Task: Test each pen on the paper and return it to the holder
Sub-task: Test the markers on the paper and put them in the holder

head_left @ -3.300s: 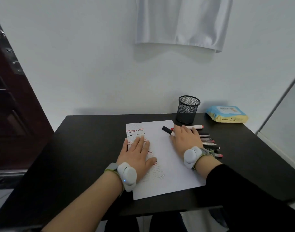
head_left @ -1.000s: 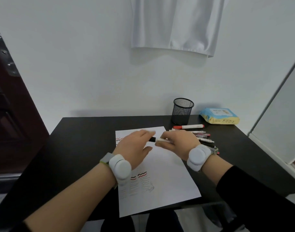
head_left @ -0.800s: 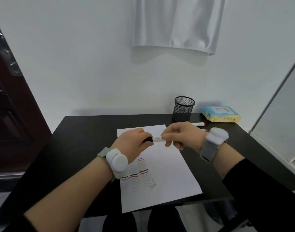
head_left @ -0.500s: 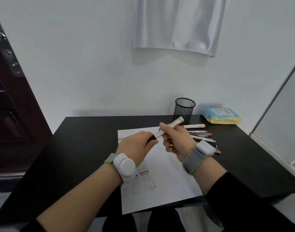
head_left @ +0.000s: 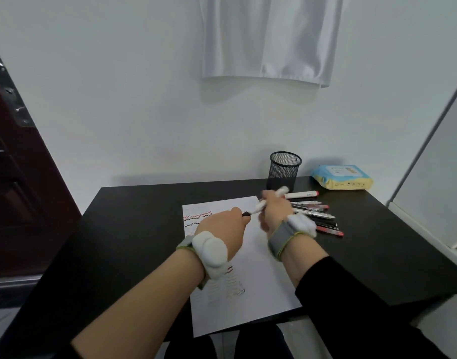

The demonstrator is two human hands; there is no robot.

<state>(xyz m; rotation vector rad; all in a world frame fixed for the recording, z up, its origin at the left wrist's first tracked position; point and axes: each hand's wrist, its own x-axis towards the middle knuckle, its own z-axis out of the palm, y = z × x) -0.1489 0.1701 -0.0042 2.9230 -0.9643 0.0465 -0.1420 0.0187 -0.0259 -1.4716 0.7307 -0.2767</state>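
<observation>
Two hands at work over the paper (head_left: 258, 268), both on one white marker (head_left: 261, 205). Right hand (head_left: 276, 213) wrapped round the barrel, fingers clamped on it, butt end tilted up toward the mesh holder (head_left: 284, 169). Left hand (head_left: 223, 229) pinching the black cap (head_left: 246, 214) at the marker's lower end, fingers closed on it; whether cap and barrel have parted, cannot tell through the blur. Held that way, most likely, to pull the cap off before a test stroke. Holder upright behind the paper's far right corner, nothing showing above its rim. Remaining pens (head_left: 314, 216) in a loose row on the tabletop (head_left: 134, 229) just right of the paper, between holder and near edge, probably laid out for quick picking. Wipes pack (head_left: 342, 177) right of the holder.

Compared with half a second ago: same two-handed grip, hands slightly lower and nearer the paper, marker less steeply raised. Three seconds back: left palm flat on the paper, right hand reaching among the pens.
</observation>
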